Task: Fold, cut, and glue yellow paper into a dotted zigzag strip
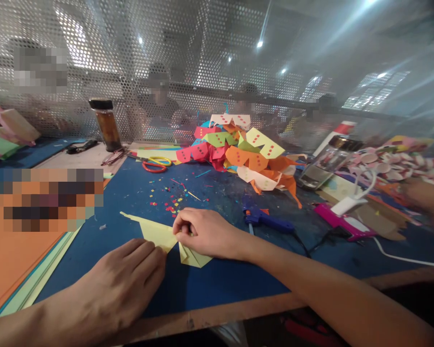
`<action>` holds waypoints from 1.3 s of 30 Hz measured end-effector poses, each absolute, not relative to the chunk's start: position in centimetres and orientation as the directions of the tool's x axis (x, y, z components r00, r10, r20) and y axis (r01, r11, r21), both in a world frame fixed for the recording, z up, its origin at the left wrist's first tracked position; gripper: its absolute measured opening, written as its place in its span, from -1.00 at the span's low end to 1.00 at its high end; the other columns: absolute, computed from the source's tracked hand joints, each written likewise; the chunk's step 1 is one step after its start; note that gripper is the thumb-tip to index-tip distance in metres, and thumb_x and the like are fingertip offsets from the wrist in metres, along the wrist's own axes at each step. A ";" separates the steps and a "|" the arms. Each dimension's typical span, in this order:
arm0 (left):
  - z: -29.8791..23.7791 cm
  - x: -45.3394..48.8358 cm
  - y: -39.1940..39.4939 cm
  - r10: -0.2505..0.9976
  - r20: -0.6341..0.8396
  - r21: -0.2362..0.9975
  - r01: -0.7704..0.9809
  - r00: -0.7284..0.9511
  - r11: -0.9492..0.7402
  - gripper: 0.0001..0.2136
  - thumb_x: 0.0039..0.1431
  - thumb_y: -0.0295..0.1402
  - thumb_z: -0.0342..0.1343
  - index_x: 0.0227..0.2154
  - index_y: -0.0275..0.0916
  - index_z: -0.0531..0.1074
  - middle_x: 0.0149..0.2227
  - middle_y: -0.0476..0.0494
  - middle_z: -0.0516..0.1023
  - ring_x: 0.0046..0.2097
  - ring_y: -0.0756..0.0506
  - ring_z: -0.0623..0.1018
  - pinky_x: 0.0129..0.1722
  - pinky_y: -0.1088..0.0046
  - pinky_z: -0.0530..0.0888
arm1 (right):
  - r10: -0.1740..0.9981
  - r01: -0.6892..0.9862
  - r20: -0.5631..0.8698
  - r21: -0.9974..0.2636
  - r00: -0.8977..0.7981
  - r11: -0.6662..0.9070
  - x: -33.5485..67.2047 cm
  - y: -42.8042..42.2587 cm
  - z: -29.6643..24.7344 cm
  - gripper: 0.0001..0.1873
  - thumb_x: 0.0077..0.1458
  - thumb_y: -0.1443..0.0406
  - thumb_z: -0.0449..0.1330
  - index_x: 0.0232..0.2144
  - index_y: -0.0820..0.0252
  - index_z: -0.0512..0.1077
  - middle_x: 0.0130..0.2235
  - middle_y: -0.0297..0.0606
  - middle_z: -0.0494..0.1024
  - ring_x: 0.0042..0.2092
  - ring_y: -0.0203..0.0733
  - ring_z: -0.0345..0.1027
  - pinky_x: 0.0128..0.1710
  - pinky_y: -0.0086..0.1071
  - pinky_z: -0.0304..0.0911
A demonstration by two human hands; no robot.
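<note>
A pale yellow folded paper cut-out (152,232) lies on the blue table covering, a thin strip sticking out from its far left corner. My left hand (125,274) rests over its near left edge, fingers bent and pressed together on the paper, tips hidden. Above the middle of the cut-out my right hand (206,231) is closed in a pinch against the paper. Whatever sits between that thumb and forefinger is too small to make out. Just beyond the right hand are scattered tiny coloured paper bits (173,200), mostly red and yellow.
Folded paper pieces with coloured dots (248,158) form a pile at the back. Scissors (155,165) and a jar (107,126) stand left of it. A blue glue gun (271,220) lies right, near another person's hand (425,195). Coloured sheets (18,262) are stacked left.
</note>
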State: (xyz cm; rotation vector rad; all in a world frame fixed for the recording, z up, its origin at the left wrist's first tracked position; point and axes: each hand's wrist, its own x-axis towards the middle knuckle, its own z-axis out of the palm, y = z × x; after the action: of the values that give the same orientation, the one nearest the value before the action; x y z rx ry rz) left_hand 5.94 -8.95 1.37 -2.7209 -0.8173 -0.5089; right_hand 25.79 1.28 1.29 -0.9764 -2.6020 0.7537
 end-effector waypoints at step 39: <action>-1.5 4.6 -4.8 0.808 0.397 0.244 0.798 0.436 -0.551 -0.68 0.27 -0.32 0.11 0.07 -0.12 0.36 0.02 -0.16 0.48 0.06 -0.22 0.43 0.05 0.09 0.36 | 0.717 0.635 0.054 -0.423 -0.695 0.647 27.3 1.4 2.0 -0.88 0.10 0.25 0.28 -0.42 0.15 0.45 -0.39 -0.40 0.53 -0.38 -0.32 0.36 -0.40 -0.43 0.10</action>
State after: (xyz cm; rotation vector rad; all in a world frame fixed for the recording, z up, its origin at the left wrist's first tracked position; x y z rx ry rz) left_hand 4.62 -4.76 -1.46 -2.6787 -1.4982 -0.7585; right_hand 27.32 1.44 1.97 -1.1031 -2.6493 0.5564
